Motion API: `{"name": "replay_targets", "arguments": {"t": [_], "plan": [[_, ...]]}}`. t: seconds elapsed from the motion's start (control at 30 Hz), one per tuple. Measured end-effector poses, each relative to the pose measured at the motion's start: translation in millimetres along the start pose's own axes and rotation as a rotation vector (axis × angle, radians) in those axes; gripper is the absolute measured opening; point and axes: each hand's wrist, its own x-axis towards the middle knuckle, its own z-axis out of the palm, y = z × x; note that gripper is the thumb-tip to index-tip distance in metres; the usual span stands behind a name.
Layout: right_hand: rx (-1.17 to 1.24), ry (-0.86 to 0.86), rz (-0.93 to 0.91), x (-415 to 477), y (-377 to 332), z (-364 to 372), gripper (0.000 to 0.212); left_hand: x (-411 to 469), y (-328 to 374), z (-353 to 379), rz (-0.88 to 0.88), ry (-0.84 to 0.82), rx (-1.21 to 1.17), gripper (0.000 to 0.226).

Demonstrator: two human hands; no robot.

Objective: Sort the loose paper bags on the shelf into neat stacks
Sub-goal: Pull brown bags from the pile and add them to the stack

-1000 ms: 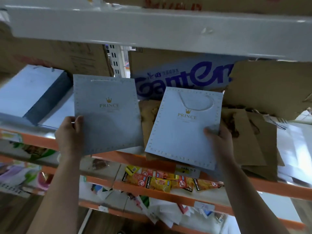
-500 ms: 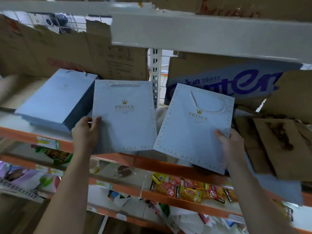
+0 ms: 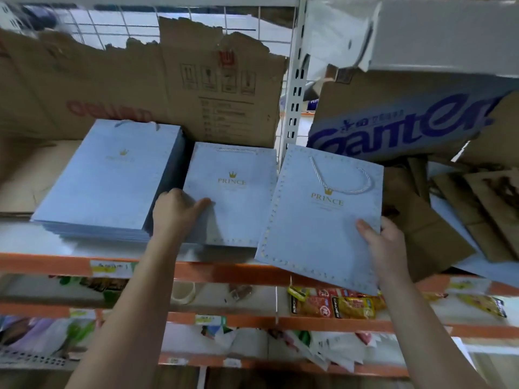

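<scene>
Two light-blue "PRINCE" paper bags are in my hands at the shelf. My left hand [image 3: 175, 213] grips the left edge of one small bag [image 3: 236, 197], which lies flat on a low pile next to a tall neat stack of larger blue bags [image 3: 112, 178]. My right hand [image 3: 384, 242] pinches the lower right edge of a second small bag [image 3: 317, 220], thumb on top; it is tilted and juts out over the orange shelf edge [image 3: 219, 272]. Loose brown paper bags [image 3: 438, 220] lie jumbled at the right.
Torn cardboard sheets [image 3: 168, 88] stand behind the stacks, with a white upright post [image 3: 293, 88] between them and a blue-lettered carton [image 3: 393, 124]. A white shelf [image 3: 438, 32] hangs overhead at the right. Lower shelves hold snack packets [image 3: 337, 304] and mixed goods.
My left hand has lowered its bag onto the low pile beside the tall stack. The right-hand bag has come down a little. The view has shifted left and closer.
</scene>
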Motion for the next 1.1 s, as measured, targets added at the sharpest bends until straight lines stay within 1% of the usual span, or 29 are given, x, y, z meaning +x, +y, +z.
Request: {"name": "replay_targets", "arguments": {"t": [0.1, 0.33, 0.53, 0.63, 0.8, 0.87, 0.97, 1.1], "plan": [[0.014, 0.012, 0.005, -8.4, 0.7, 3.8, 0.013, 3.1, -3.1, 7.3, -0.009, -0.023, -0.004, 0.06], [0.04, 0.026, 0.012, -17.9, 1.1, 2.7, 0.015, -1.2, 2.7, 24.4, -0.076, 0.073, -0.023, 0.064], [0.029, 0.028, 0.031, -24.5, 3.4, 3.3, 0.014, 1.1, -0.8, 29.3, -0.042, 0.082, 0.117, 0.058], [0.028, 0.009, 0.031, -25.7, 1.4, 4.2, 0.014, 3.7, -2.0, 31.4, -0.032, 0.096, 0.14, 0.052], [0.021, -0.003, 0.038, -22.8, -1.5, 11.9, 0.017, 8.2, -3.8, 31.9, -0.034, 0.035, 0.179, 0.049], [0.027, 0.007, 0.028, -20.8, -4.7, 20.8, 0.022, 9.2, -3.5, 27.9, -0.027, 0.023, 0.169, 0.048], [0.02, -0.004, 0.014, -14.6, -14.3, 40.7, 0.031, 3.5, -11.2, 18.8, 0.092, 0.073, 0.098, 0.041], [-0.033, -0.024, -0.009, 1.4, -27.9, 76.5, 0.037, -28.8, -27.7, 11.6, 0.294, 0.134, -0.078, 0.042]]}}
